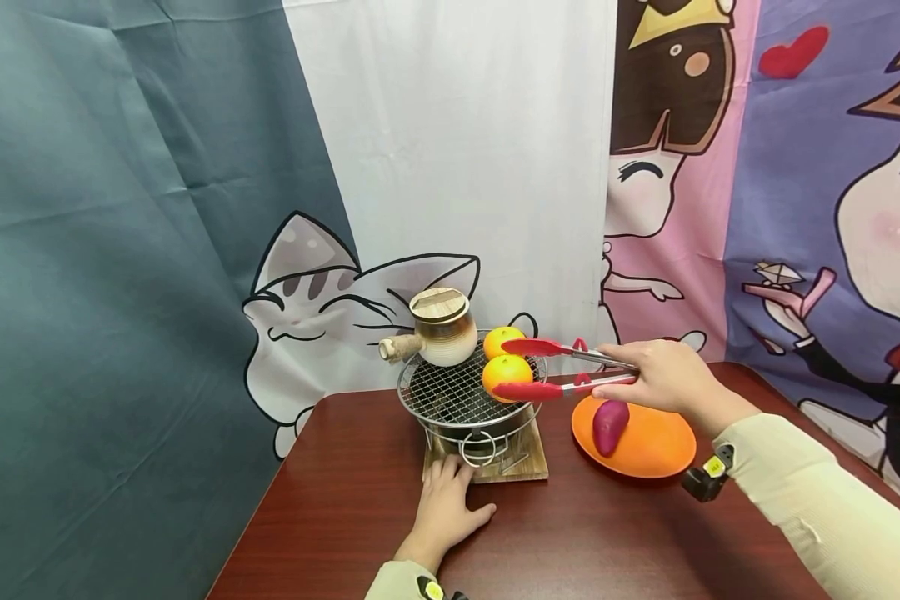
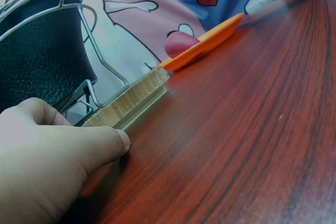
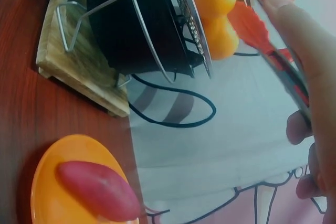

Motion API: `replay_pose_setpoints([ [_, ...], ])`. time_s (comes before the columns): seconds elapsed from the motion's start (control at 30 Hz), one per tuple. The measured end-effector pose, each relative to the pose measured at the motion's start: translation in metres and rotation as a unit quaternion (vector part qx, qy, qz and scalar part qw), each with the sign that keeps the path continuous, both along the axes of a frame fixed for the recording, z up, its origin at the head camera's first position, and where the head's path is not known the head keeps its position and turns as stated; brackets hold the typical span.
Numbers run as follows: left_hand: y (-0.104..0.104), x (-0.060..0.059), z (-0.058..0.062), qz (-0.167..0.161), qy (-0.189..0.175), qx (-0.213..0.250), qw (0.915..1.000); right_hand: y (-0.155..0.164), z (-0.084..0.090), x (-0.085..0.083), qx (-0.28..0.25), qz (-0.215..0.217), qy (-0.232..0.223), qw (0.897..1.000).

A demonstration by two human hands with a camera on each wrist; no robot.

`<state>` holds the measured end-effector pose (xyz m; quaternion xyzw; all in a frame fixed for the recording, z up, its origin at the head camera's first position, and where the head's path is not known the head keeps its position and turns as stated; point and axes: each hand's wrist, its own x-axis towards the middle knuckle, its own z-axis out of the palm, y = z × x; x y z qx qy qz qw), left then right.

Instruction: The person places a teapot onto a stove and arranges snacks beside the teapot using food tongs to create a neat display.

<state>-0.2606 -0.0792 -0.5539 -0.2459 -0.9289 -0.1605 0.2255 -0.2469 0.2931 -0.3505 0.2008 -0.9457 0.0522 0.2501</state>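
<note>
My right hand (image 1: 663, 373) holds red-tipped metal tongs (image 1: 592, 388) over the right side of a round wire grill (image 1: 450, 392). The spread tips overlap two oranges in the head view: the front orange (image 1: 508, 375) appears between them, while the rear orange (image 1: 501, 340) lies just behind. Whether the tips touch the fruit I cannot tell. My left hand (image 1: 444, 508) rests at the front left edge of the wooden board (image 1: 521, 468) under the stove (image 2: 42, 51). Its fingers reach onto the board, and the thumb (image 2: 105, 145) extends along the table.
On the grill's back left stands a clay pot (image 1: 450, 337) with a wooden lid and a rope-wrapped handle pointing left. To the right, an orange plate (image 1: 660, 442) bears a purple sweet potato (image 1: 611, 427). A printed cloth (image 1: 457, 150) hangs behind the dark red table (image 1: 330, 500).
</note>
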Motion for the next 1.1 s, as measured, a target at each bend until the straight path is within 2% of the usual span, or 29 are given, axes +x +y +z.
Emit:
replay_pose_setpoints([
  [0.33,0.0,-0.001,0.0,0.0,-0.004,0.0,1.0,0.038,-0.006,0.008,-0.003,-0.012,0.028,1.0],
  [0.73,0.0,-0.002,-0.001,0.001,-0.005,0.0,1.0,0.08,-0.019,0.017,0.001,-0.062,-0.026,0.998],
  [1.1,0.0,-0.003,-0.002,-0.003,0.001,-0.002,1.0,0.109,-0.044,0.017,0.036,-0.086,-0.061,0.994],
])
